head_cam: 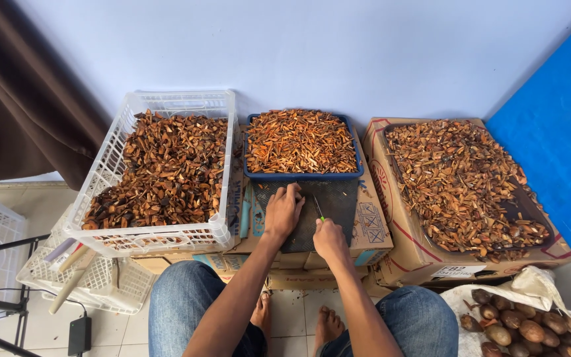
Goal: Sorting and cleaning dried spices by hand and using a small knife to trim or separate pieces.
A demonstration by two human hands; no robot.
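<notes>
While the left hand (284, 210) is pressing curled fingers onto the dark board (328, 205) below the blue tub (302, 174) of orange chips, the right hand (329, 239) is gripping a green-handled knife (318, 208), white crate (223, 228) sitting left.

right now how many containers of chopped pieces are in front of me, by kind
white plastic crate: 1
dark blue plastic bin: 1
cardboard box: 1
total: 3, all heaped with brown-orange chopped pieces. The left hand rests on the dark board below the bin; the right hand holds a small green-handled blade.
</notes>
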